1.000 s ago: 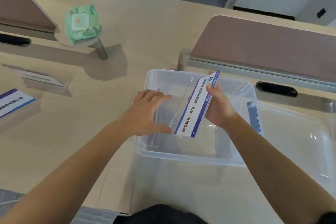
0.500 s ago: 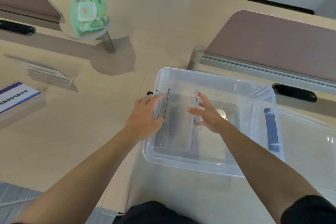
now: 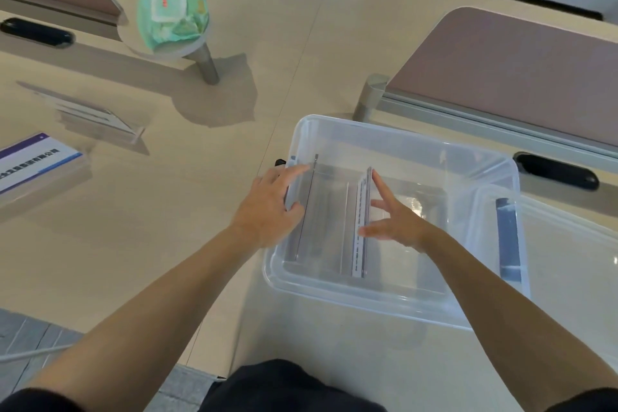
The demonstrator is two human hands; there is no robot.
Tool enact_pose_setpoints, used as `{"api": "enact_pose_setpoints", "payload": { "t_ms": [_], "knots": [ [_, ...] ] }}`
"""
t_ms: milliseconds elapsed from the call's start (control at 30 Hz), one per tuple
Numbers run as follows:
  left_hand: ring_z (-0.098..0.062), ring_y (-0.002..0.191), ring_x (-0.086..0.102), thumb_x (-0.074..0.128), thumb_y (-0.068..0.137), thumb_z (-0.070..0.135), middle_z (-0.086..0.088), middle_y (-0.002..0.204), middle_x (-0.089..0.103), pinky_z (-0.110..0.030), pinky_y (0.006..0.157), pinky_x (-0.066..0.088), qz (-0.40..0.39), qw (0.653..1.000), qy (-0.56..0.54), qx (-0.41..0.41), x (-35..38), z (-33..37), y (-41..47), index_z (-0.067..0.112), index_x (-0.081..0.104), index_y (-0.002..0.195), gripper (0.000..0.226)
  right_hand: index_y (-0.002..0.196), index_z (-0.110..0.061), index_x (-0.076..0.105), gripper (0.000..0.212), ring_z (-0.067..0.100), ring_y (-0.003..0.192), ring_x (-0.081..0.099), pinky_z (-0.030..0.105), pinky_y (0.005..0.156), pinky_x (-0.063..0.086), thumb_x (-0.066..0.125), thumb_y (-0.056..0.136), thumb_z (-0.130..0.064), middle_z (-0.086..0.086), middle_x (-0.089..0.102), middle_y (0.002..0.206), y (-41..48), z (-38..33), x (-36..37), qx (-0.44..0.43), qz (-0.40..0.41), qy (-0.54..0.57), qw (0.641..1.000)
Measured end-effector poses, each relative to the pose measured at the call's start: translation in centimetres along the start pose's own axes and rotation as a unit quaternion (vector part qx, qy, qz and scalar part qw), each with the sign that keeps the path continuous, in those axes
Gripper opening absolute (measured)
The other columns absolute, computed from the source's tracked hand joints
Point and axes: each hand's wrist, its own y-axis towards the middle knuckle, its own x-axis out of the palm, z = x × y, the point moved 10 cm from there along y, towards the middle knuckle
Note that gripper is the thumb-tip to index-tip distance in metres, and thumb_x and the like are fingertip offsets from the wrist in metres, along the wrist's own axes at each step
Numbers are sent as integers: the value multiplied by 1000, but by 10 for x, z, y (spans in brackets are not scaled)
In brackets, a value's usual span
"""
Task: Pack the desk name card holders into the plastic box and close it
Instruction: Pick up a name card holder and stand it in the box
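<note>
A clear plastic box [image 3: 394, 303] sits on the desk in front of me. Two acrylic name card holders stand on edge inside it: one [image 3: 306, 211] by the left wall, another [image 3: 364, 227] near the middle. My left hand [image 3: 272, 202] rests on the box's left rim, its fingers against the left holder. Inside the box, my right hand [image 3: 391, 221] has its fingers spread, touching the middle holder's right face. The clear lid [image 3: 568, 261] with a blue latch lies at the right. Two more holders lie at the left: a clear one [image 3: 87, 112] and one with a blue-and-white card [image 3: 33, 160].
A green wet-wipe pack [image 3: 170, 8] rests on a small round stand at the back left. Mauve desk dividers [image 3: 521, 70] stand behind the box and at the far left. Black cable slots [image 3: 556, 170] sit in the desktop. The desk's near edge runs below my arms.
A second ago my right hand held a blue-and-white card holder above the box. That holder now stands inside, and the hand has let go, with its fingers spread against it.
</note>
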Motion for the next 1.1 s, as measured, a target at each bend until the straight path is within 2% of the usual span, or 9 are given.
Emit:
{"api": "enact_pose_setpoints", "payload": {
  "t_ms": [67, 133, 200, 300, 400, 533, 700, 900, 1100],
  "knots": [
    [-20, 131, 36, 52, 86, 23, 8, 147, 36, -43, 107, 37, -2, 1000, 1, 3, 1, -1, 0, 50, 31, 139, 64, 129, -83, 3, 120, 16, 117, 64, 41, 101, 51, 91, 59, -40, 6, 14, 165, -2, -1, 4, -12, -4, -9, 1000],
    [-21, 127, 40, 52, 86, 25, 7, 145, 38, -46, 106, 39, -2, 1000, 1, 6, 1, -2, 1, 50, 31, 139, 63, 132, -78, 3, 117, 16, 137, 43, 30, 97, 50, 88, 65, -34, -2, 6, 166, -3, -11, 8, -47, -1, -28, 999],
    [-21, 125, 42, 52, 85, 25, 7, 144, 39, -47, 105, 40, -1, 1000, -3, 5, 1, -3, 1, 50, 31, 139, 63, 144, -63, 2, 113, 17, 148, 22, 27, 98, 44, 84, 76, -26, -12, 0, 166, -4, -19, 13, -65, 0, -47, 997],
    [-18, 129, 39, 51, 85, 24, 8, 145, 37, -46, 106, 39, -2, 1000, -5, 0, 2, -5, 1, 50, 30, 139, 63, 152, -51, -2, 108, 20, 151, 15, 37, 108, 37, 77, 84, -23, -15, -4, 165, -1, -21, 17, -60, 13, -43, 997],
    [-19, 123, 42, 51, 85, 25, 8, 145, 37, -45, 104, 41, -2, 1000, -7, 0, 3, -6, 1, 50, 30, 139, 63, 148, -59, -2, 101, 19, 151, 11, 55, 111, 38, 71, 89, -22, -18, -6, 164, 0, -25, 26, -45, -8, -8, 999],
    [-16, 107, 47, 51, 85, 23, 10, 141, 40, -42, 98, 44, -1, 1000, -9, -3, 2, -5, 1, 49, 32, 140, 63, 145, -66, -5, 105, 19, 152, 11, 61, 107, 41, 64, 89, -9, -19, -5, 164, -2, -30, 29, -39, -34, -37, 998],
    [-14, 98, 46, 51, 86, 24, 9, 140, 40, -42, 94, 47, -1, 1000, -10, 0, 1, -5, 1, 49, 31, 140, 63, 141, -70, -8, 109, 18, 151, 15, 53, 97, 53, 74, 88, -22, -14, -3, 165, -4, -27, 32, -31, -62, -32, 997],
    [-18, 113, 47, 49, 83, 28, 7, 143, 40, -45, 98, 46, 2, 1000, -13, 6, 2, -6, 0, 48, 32, 141, 63, 143, -67, -10, 112, 16, 150, 18, 49, 94, 55, 78, 83, -32, -13, 1, 165, 3, -37, 49, -39, -32, -18, 999],
    [-18, 123, 44, 51, 85, 26, 6, 145, 39, -47, 103, 42, 6, 1000, -13, 11, 3, -6, 2, 46, 32, 141, 63, 141, -69, -9, 111, 15, 150, 18, 53, 96, 54, 78, 82, -32, -14, 3, 165, 7, -43, 59, -42, -31, -10, 999]
  ]
}}
